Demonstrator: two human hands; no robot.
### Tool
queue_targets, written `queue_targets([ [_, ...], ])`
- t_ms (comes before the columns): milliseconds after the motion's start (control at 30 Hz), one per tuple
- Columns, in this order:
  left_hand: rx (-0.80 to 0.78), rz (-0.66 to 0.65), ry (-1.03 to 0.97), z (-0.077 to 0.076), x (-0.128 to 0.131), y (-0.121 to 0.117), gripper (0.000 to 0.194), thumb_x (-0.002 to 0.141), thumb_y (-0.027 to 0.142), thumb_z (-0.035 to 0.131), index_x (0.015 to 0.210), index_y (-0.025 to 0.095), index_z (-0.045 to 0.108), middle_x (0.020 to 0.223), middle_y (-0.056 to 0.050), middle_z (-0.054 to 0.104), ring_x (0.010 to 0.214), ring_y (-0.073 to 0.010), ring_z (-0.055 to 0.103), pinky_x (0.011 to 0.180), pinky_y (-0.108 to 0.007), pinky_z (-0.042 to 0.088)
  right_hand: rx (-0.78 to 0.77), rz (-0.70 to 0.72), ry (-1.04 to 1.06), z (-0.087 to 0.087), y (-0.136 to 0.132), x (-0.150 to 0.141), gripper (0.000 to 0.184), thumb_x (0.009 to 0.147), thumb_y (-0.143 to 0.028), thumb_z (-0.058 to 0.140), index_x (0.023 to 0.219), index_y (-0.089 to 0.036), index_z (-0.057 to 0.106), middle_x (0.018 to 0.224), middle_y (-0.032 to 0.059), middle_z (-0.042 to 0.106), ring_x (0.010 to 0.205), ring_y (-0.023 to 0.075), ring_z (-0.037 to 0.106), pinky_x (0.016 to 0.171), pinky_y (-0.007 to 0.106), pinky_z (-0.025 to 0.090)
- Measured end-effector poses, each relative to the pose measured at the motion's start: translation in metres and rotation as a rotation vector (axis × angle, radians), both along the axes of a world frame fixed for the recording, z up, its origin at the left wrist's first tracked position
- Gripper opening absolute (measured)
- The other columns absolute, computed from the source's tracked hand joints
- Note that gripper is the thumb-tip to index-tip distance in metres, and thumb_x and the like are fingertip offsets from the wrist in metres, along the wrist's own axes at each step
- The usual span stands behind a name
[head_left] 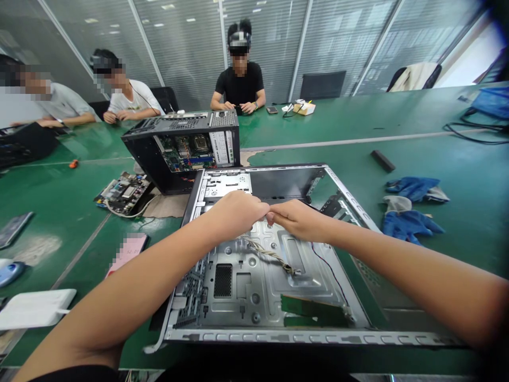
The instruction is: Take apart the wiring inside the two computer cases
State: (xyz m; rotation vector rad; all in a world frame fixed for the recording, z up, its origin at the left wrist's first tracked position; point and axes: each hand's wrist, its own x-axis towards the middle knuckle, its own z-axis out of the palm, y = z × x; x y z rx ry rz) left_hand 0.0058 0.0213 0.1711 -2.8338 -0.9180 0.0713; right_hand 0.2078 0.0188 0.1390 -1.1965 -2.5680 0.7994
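Left hand (237,216) curled into a loose fist, knuckles up, most fingertips tucked from sight; right hand (299,218) bent much the same way, thumb and fingers drawn close. Meeting at the fingers — cannot tell whether with anything small pinched between. Both held above the middle of the open case (254,336), toward its far half.

Case lying flat on the green table (338,124), open side up, metal floor showing. Inside, on the near side of the hands, a pale twisted cable (274,254) lying loose across the floor; farther right, a thin dark wire (331,268) running toward the near right corner. Close to the near edge, a green strip (314,307) — too unclear to name further.

Just beyond and to the left, a second case (139,154) standing upright, side open, circuitry visible within. Left of that, a loose board (127,192), with cardboard (169,206) beside it. Closer in on the left, a pink pad (129,249), a phone (15,229) and a white box (37,307).

On the right, blue gloves (411,223) lying crumpled near the case, a dark bar (383,161) farther out.

Across the table, three people seated: one in a black top (239,85), two in light tops farther left.
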Motion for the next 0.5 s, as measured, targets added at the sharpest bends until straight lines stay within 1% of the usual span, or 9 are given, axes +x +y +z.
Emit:
queue_targets([
  [67,0.021,0.013,-0.034,-0.0004,0.0004,-0.0001,0.016,0.093,0.021,0.052,0.088,0.017,0.067,0.075,-0.004,0.067,0.068,-0.0159,0.060,0.061,-0.029,0.035,-0.014,-0.010,0.024,0.0007,0.0004,0.0002,0.040,0.100,-0.037,0.031,0.081,-0.017,0.060,0.072,0.0049,0.063,0.067,0.0169,0.055,0.067,0.030,0.037],
  [133,0.044,0.018,-0.048,-0.0001,0.0009,-0.0006,0.014,0.093,0.022,0.054,0.089,0.017,0.066,0.077,-0.004,0.067,0.070,-0.0163,0.060,0.062,-0.030,0.036,-0.023,-0.017,0.050,0.0016,0.0009,0.0004,0.039,0.100,-0.037,0.031,0.076,-0.018,0.056,0.069,0.0033,0.059,0.065,0.0160,0.052,0.066,0.030,0.036],
  [233,0.091,0.019,-0.068,-0.0002,0.0012,-0.0006,0.012,0.091,0.018,0.055,0.088,0.018,0.066,0.082,-0.005,0.066,0.071,-0.0161,0.058,0.061,-0.030,0.034,-0.039,-0.021,0.072,0.0030,0.0015,0.0003,0.038,0.099,-0.037,0.032,0.072,-0.019,0.053,0.066,0.0015,0.055,0.063,0.0150,0.049,0.066,0.029,0.035],
  [333,0.132,0.030,-0.081,-0.0010,0.0014,0.0001,0.018,0.091,0.015,0.052,0.080,0.018,0.066,0.081,-0.006,0.065,0.069,-0.0155,0.056,0.060,-0.031,0.032,-0.062,-0.024,0.071,0.0046,0.0014,-0.0008,0.039,0.098,-0.038,0.032,0.071,-0.019,0.052,0.064,0.0010,0.053,0.062,0.0147,0.047,0.066,0.030,0.035],
  [400,0.115,0.040,-0.064,-0.0012,0.0018,0.0000,0.019,0.091,0.016,0.053,0.077,0.018,0.066,0.076,-0.005,0.064,0.066,-0.0154,0.055,0.060,-0.031,0.031,-0.081,-0.026,0.059,0.0056,0.0010,-0.0018,0.039,0.098,-0.037,0.033,0.070,-0.019,0.052,0.064,0.0011,0.053,0.062,0.0147,0.047,0.066,0.030,0.035],
  [500,0.060,0.053,-0.033,-0.0006,0.0023,-0.0012,0.013,0.089,0.015,0.056,0.083,0.018,0.067,0.075,-0.004,0.066,0.066,-0.0159,0.056,0.061,-0.031,0.032,-0.094,-0.023,0.039,0.0060,0.0006,-0.0025,0.038,0.098,-0.036,0.034,0.070,-0.019,0.053,0.064,0.0018,0.054,0.062,0.0149,0.048,0.066,0.030,0.035],
])
